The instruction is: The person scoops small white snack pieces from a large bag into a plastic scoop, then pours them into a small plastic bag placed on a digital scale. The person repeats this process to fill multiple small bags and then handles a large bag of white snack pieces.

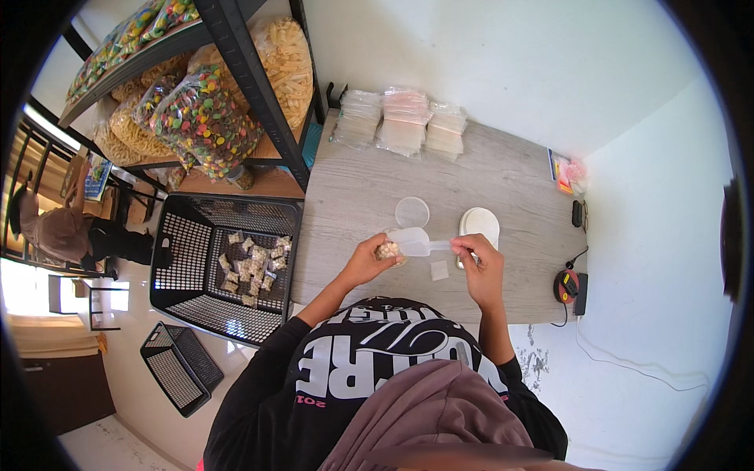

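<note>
In my left hand (369,259) is a clear round container (390,252) holding small pale pieces. My right hand (480,265) grips the handle of a translucent plastic scoop (411,241), whose bowl tilts over the container's mouth. Whether the scoop carries anything is hard to tell. A round clear lid (412,212) lies on the table just beyond the container. Beside my right hand stands a white kitchen scale (480,222), partly covered by that hand. A small flat translucent packet (439,270) rests on the tabletop between my hands.
Stacks of clear plastic bags (403,120) lie along the wood-grain table's (359,182) far edge. To the left, a black plastic crate (227,206) holds several small filled packets. Bulk snack bags (203,120) fill a shelf. A power strip (581,294) sits at right. Another person (56,232) stands far left.
</note>
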A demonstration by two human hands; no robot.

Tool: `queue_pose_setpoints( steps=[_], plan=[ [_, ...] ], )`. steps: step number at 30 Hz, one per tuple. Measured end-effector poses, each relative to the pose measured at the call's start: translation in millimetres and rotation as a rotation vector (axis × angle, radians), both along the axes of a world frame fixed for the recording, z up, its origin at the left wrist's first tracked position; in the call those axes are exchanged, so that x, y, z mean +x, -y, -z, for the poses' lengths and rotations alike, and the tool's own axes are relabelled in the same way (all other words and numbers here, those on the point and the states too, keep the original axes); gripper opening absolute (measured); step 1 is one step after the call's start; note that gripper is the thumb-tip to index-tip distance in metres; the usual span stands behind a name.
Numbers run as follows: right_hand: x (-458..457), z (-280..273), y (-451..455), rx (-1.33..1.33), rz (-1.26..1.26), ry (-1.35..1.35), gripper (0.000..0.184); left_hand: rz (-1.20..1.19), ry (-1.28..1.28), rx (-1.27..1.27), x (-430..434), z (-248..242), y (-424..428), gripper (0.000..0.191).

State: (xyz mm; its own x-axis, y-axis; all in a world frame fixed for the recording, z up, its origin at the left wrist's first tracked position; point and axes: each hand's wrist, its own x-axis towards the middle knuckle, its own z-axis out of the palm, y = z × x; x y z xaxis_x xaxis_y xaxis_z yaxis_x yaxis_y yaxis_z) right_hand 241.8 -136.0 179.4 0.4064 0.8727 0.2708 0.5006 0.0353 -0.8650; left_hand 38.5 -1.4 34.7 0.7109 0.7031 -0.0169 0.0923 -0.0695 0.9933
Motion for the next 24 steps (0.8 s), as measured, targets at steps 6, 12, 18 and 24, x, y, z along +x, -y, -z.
queue_pose_setpoints(
  steps=[6,12,18,24],
  plan=[
    [4.6,10.1,-5.3,0.038,0.087,-0.019,0.011,0.041,0.173,-0.175,-2.1,-2.6,0.2,0.033],
    [10.7,92.8,-15.9,-0.174,0.097,-0.179,0.016,0.053,0.254,-0.317,-10.9,-17.7,-0.4,0.031],
    [-5.6,135.1,-24.6,-0.265,0.000,0.039,0.022,0.005,0.318,-0.218,-14.9,-17.6,-14.1,0.035],
    [-20.5,87.2,-33.3,-0.051,-0.080,0.233,0.025,0.002,0.338,-0.248,-12.4,-18.6,-11.9,0.036]
  ],
)
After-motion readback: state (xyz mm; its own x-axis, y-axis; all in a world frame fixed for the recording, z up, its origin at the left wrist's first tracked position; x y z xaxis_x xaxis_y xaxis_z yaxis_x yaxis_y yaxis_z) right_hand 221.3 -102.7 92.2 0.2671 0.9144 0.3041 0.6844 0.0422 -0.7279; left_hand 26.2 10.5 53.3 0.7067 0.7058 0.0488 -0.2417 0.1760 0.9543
